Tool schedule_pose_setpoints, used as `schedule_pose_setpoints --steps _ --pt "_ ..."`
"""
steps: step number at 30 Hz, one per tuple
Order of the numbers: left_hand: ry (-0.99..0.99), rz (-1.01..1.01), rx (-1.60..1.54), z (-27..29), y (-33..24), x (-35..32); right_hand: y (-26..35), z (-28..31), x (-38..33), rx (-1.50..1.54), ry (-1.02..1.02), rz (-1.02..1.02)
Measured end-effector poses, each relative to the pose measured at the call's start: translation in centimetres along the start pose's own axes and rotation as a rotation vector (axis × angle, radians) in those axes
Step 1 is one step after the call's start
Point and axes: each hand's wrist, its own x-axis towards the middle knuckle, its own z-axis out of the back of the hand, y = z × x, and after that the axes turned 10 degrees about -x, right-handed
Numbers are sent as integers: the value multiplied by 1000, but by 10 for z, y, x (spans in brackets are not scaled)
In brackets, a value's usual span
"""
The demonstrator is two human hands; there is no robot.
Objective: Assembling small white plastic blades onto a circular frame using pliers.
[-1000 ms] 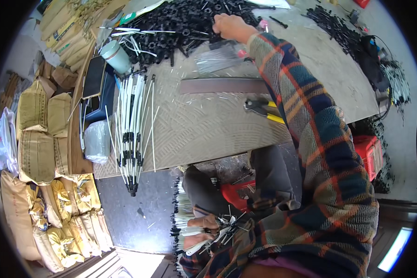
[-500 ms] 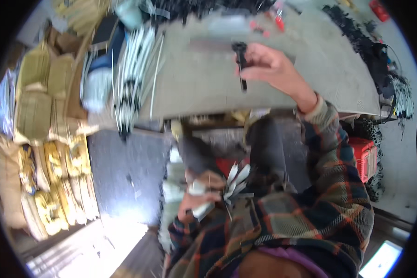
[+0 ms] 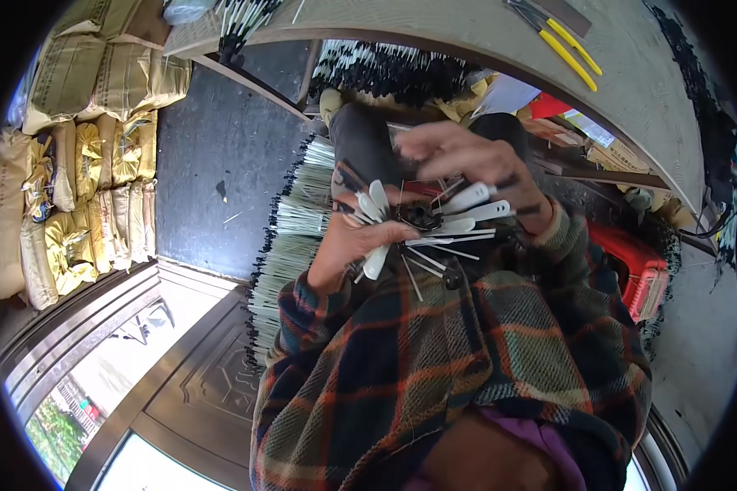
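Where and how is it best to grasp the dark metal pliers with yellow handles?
Probably by both yellow handles, coming over the near edge of the greyish tabletop: the pliers lie with slightly spread handles pointing toward that edge.

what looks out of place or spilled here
A small dark patch, scrap or stain, and a thin pale sliver look stray on the dark floor. The bundle of white rods juts past the edge of the table, seemingly easy to knock. Nothing looks plainly damaged.
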Motion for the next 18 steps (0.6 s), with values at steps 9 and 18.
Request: schedule_pose_setpoints --steps 9,18 --pt "48 -245 179 -22 0 -2 13 -66 -56 47 -530 -401" --pt "-87 -122 -162 -34 3 -2 51 -48 -30 228 -413 -723"
